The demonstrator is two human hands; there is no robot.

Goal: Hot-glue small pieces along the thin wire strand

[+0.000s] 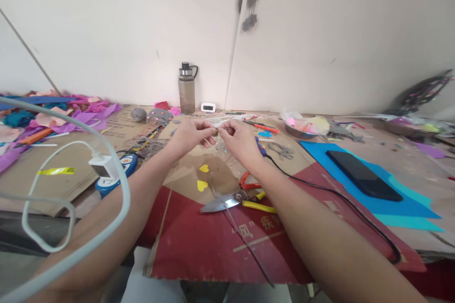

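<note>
My left hand (196, 133) and my right hand (234, 137) meet above the middle of the cardboard sheet (199, 255). Thumb and fingers of both are pinched round a tiny dark piece (215, 131), too small to name and mostly covered by the fingertips. Below them lie two yellow heart cut-outs (202, 185). Nearer to me rest scissors (222, 202) with their blades pointing left, and red-handled pliers (245, 181) partly overlap them. A thin grey strand (245, 234) runs down over the sheet. By my right wrist a blue-handled tool (260, 147) with a black cord is partly hidden.
A phone (362, 175) lies on blue sheets (401, 201) at right. A bottle (186, 90) and small clock (208, 107) stand by the back wall. Coloured scraps (81, 109) cover the far left. A white cable (124, 194) loops across my left forearm, near a charger (104, 167).
</note>
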